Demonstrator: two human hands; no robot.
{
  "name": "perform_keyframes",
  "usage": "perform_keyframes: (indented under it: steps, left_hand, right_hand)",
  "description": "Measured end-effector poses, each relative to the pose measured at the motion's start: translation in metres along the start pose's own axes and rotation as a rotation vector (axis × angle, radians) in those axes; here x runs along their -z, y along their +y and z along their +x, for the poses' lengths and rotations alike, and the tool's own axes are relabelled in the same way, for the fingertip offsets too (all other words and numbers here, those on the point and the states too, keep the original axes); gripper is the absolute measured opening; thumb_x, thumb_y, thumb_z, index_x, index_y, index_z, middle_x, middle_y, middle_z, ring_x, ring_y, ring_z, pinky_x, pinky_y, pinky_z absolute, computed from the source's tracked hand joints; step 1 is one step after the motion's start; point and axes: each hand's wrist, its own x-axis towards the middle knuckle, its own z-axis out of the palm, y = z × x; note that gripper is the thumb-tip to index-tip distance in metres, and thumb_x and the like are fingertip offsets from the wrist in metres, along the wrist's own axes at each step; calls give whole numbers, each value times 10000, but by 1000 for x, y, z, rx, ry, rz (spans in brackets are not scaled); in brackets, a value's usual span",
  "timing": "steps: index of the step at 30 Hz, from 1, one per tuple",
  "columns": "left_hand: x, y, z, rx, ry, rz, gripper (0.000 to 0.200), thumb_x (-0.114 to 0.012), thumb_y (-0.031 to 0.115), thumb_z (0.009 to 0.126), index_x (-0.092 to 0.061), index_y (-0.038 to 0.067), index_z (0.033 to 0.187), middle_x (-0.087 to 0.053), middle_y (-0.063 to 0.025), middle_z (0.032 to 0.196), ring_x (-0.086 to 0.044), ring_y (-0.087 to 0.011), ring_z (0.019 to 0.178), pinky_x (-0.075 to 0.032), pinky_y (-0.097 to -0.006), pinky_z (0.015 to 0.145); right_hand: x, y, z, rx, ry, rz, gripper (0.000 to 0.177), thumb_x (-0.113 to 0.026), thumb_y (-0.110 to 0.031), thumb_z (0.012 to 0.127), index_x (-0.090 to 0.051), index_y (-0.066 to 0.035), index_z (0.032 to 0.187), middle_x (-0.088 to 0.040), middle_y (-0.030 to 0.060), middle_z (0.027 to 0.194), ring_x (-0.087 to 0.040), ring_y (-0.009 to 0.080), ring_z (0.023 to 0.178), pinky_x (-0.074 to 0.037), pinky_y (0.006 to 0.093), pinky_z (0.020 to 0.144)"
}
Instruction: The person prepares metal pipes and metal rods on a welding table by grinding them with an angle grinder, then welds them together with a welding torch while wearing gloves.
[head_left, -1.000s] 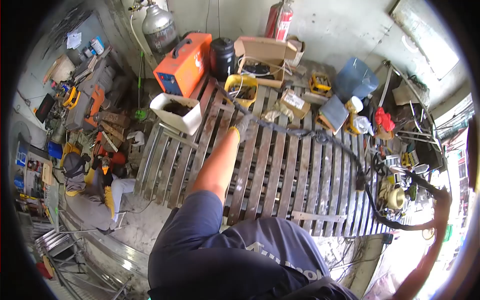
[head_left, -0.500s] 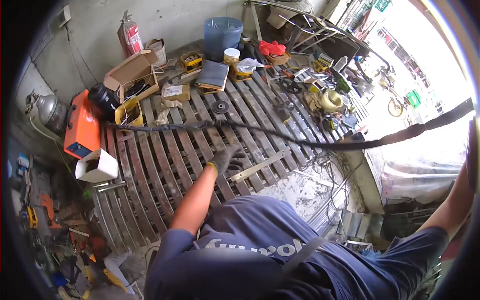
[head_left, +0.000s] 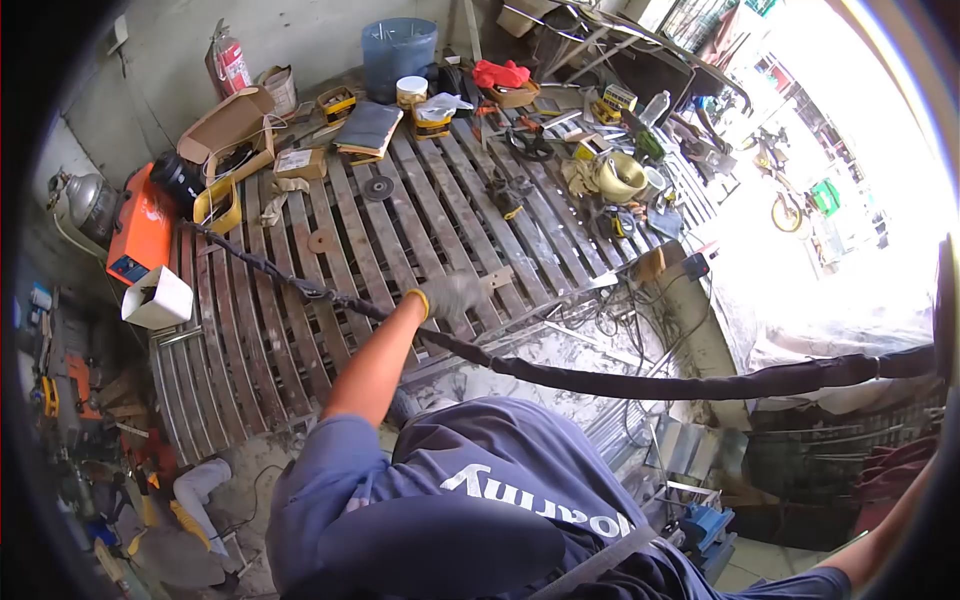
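Note:
My left hand [head_left: 452, 298], in a grey glove with a yellow cuff, lies over a flat metal bar [head_left: 497, 279] on the slatted metal table [head_left: 370, 255]. The bar's far end, with holes in it, sticks out past the fingers. Motion blurs the fingers, so I cannot tell whether they grip it. A long black wrapped cable [head_left: 620, 385] passes beneath my left forearm and runs to the right edge. My right forearm [head_left: 895, 525] stretches out to the right, its hand beyond the picture. A dark disc [head_left: 378, 188] and a brown disc [head_left: 320, 241] lie on the slats.
An orange machine [head_left: 140, 228] and a white square container [head_left: 157, 298] stand at the left. Along the back are a blue bin [head_left: 398, 60], an open cardboard box [head_left: 228, 130] and a yellow helmet-like bowl [head_left: 622, 178]. Loose cables [head_left: 650, 320] hang beside the table's right end.
My left hand has come down over the flat bar. The black cable has dropped toward my body, uncovering the brown disc. My right arm has lowered, and the view has shifted.

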Motion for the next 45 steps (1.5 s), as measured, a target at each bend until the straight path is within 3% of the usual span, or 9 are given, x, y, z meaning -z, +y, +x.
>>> perform_keyframes:
  steps: [5,8,10,12,17,23,26,29,45]
  left_hand:
    - [-85,84,-69,257,-742,-534,638,-336,415,1164,-454,-6,1629,-621,-257,1528,-591,-332,1451,-412,-413,1235]
    - [-32,151,-58,158,-173,-785,752,-317,615,1128,-543,60,1583,-627,-241,1525,-568,-366,1464,-373,-421,1253]
    - [127,219,-27,1102,-745,-459,839,-316,654,1106,-653,-34,1447,-654,-302,1456,-626,-412,1393,-461,-448,1179]
    - [127,237,-60,1272,-597,-397,997,-264,785,1050,-743,-61,1270,-687,-348,1343,-630,-470,1350,-464,-488,1162]
    - [196,315,-100,1817,-590,-76,889,-327,707,1040,-792,-34,1199,-734,-318,1274,-687,-462,1277,-521,-513,1110]
    - [202,392,-244,2331,-487,261,612,-505,558,1036,-824,51,1161,-742,-259,1304,-707,-438,1245,-558,-532,1040]
    - [87,369,-389,1894,-380,161,502,-560,493,1019,-798,81,1181,-756,-242,1254,-718,-447,1173,-571,-529,995]
    - [74,318,-197,1640,-11,120,398,-649,373,961,-753,122,1251,-758,-221,1251,-719,-437,1156,-576,-514,990]
    - [-28,-144,224,1060,153,90,1064,-796,402,914,-161,217,1747,-303,-312,1712,-617,-527,1301,-550,-544,1083]
  right_hand:
    - [-18,31,-16,-62,125,9,595,-751,-243,993,-607,54,1488,-686,143,961,-619,188,760,-513,335,600]
    - [-33,42,-11,-53,191,39,603,-759,-241,987,-607,61,1486,-691,145,923,-618,183,722,-512,331,566]
    - [-46,43,-5,-33,216,65,608,-764,-240,983,-607,66,1485,-695,147,897,-617,181,696,-511,328,544]
    - [-65,187,34,16,145,135,958,-732,-561,984,-370,-21,1687,-727,241,1318,-718,217,798,-586,334,569]
    - [-174,321,-35,-274,-178,-33,499,-783,-517,991,-801,-58,1187,-666,12,806,-636,132,822,-501,363,812]
    - [-348,246,-277,-627,-382,956,303,-756,-319,1057,-639,-127,853,-508,-30,667,-479,109,601,-412,316,610]
    - [-397,202,-341,-1063,-486,1196,398,-743,-307,1062,-539,-153,756,-427,-28,613,-424,118,525,-378,321,512]
    - [-432,168,-370,-1336,-641,1239,412,-717,-321,1073,-505,-175,752,-404,-32,602,-410,127,502,-372,321,484]
    - [-415,71,-385,-907,-657,753,246,-812,-107,966,-629,-52,812,-615,4,619,-579,95,503,-429,272,485]
